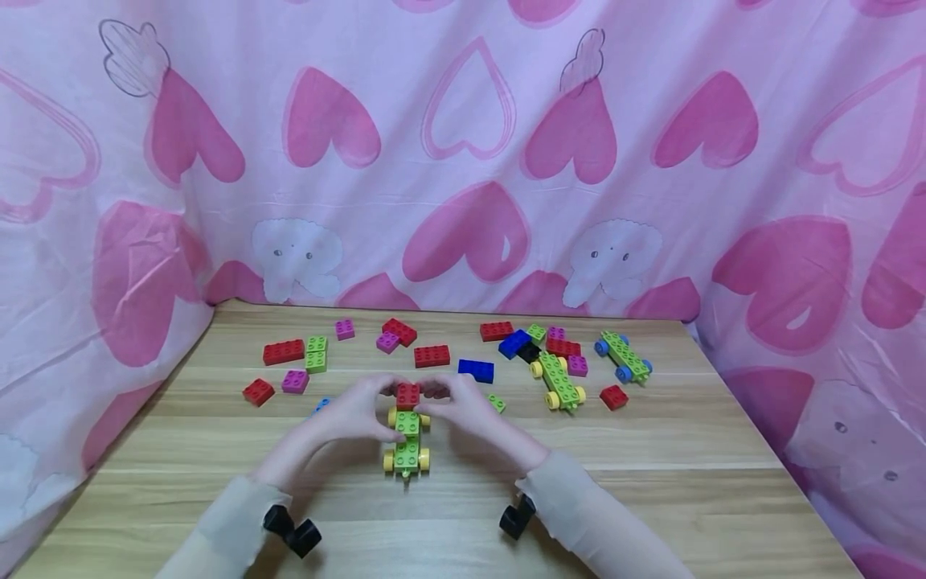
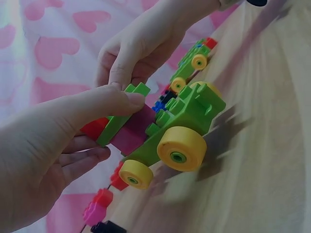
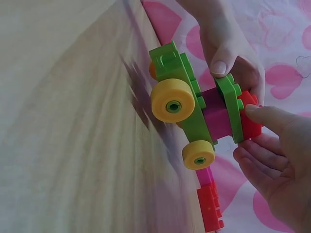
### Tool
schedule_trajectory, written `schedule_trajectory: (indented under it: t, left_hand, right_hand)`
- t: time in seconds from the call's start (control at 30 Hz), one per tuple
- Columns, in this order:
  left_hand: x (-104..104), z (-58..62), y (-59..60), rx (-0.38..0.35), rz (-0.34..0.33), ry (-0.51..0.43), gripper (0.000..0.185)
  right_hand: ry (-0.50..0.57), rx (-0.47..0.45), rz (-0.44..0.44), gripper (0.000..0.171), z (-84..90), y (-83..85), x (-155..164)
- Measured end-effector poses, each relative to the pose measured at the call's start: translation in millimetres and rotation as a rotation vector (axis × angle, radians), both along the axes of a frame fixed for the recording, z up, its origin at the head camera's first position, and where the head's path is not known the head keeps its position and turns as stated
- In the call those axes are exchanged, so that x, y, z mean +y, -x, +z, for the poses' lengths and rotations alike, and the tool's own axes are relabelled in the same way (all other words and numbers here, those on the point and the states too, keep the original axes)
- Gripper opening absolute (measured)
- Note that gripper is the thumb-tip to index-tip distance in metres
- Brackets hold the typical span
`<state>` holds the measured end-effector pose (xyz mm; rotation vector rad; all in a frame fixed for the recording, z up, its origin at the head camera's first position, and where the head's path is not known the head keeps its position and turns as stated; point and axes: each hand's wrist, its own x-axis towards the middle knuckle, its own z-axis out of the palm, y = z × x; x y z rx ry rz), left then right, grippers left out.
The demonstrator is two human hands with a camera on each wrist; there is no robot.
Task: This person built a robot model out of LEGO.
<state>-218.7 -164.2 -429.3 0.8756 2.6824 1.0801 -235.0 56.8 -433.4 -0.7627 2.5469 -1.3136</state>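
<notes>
Between both hands is a green wheeled car base (image 1: 407, 457) with yellow wheels. A magenta brick (image 3: 216, 114) sits on it, with a flat green brick (image 3: 230, 108) above and a red brick (image 1: 408, 396) on top. My left hand (image 1: 358, 410) pinches the green brick, its thumb showing on the near side in the left wrist view. With thumb and fingers, my right hand (image 1: 463, 402) grips the red brick. Some left fingertips are hidden behind the stack. Whether the wheels touch the table is unclear.
Loose red bricks (image 1: 284, 352), green bricks (image 1: 316, 355) and blue bricks (image 1: 476, 371) lie across the back of the wooden table (image 1: 405, 539). To the right stand another yellow-wheeled base (image 1: 556, 381) and a blue-wheeled base (image 1: 624, 357). A pink heart-patterned curtain (image 1: 463, 177) hangs behind.
</notes>
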Motion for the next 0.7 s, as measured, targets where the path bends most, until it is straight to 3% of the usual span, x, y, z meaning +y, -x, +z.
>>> schedule_trajectory:
  t: [0.37, 0.7]
  left_hand:
    - [-16, 3.9, 23.9, -0.001, -0.002, -0.003, 0.078]
    - [-18, 1.9, 35.7, -0.026, 0.054, 0.024, 0.084]
  right_hand:
    - [0.019, 0.011, -0.026, 0.039, 2.8, 20.0, -14]
    - [-0.003, 0.009, -0.036, 0.04, -0.1, 33.8, -18]
